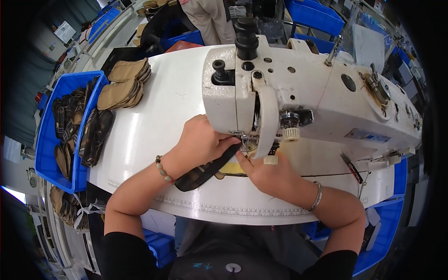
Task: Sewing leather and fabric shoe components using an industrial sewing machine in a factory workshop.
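Under the needle area of a white sewing machine (275,79) lies a curved dark fabric piece (198,176) with a black band and a hint of plaid. My left hand (200,140) grips it from the left, thumb pressed down close to the presser foot (247,142). From the right, my right hand (270,175) reaches in with a fingertip against the piece's far end, just in front of the foot. The machine's lever and knobs hide part of its other fingers. A yellow patch (232,169) shows between the hands, beside the dark piece.
Left on the white table (163,88) are stacked tan pieces (122,93) and a plaid bundle (96,135) beside a filled blue bin (42,154). Small thread snips (351,167) lie at right. A printed ruler (233,211) follows the front edge. Another person (210,21) stands behind.
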### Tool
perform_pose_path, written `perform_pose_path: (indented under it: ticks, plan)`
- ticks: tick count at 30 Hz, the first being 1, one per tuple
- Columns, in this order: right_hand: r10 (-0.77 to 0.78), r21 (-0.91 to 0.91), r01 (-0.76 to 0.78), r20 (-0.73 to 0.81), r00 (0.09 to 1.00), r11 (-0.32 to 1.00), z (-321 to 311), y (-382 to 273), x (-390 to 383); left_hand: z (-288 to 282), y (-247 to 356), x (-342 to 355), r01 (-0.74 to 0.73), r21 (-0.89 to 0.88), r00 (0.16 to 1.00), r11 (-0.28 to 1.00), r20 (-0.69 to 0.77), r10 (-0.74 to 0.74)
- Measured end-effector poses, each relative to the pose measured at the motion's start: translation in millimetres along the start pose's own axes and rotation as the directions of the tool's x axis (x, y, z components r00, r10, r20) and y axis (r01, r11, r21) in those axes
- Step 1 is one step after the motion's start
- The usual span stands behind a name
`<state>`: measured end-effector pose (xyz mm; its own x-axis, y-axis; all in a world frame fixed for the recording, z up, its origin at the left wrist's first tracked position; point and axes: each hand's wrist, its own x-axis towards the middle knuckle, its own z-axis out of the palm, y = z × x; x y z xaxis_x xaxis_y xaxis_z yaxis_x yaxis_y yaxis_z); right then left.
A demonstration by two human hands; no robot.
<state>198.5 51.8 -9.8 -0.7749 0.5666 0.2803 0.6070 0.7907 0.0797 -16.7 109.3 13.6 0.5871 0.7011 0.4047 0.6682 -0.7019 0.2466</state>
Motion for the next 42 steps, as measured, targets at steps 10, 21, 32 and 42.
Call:
perform_pose_path:
  ticks: [10,21,32,42]
  plan:
    - [-0.022,-0.034,0.018,-0.111,0.994,0.999,5,7,-9,4,0,4,-0.002,-0.072,0.996,0.997,-0.091,-0.005]
    - [0.129,0.315,-0.046,-0.247,0.961,0.948,37,3,18,17,-25,-18,0.169,-0.163,0.986,0.972,0.026,-0.167]
    - [0.141,0.313,-0.047,-0.284,0.948,0.949,41,7,14,15,-12,-4,0.503,-0.441,0.864,0.744,0.240,-0.442]
    - [0.124,0.342,-0.033,-0.248,0.961,0.939,33,9,12,23,-25,-8,0.411,-0.292,0.909,0.863,0.205,-0.363]
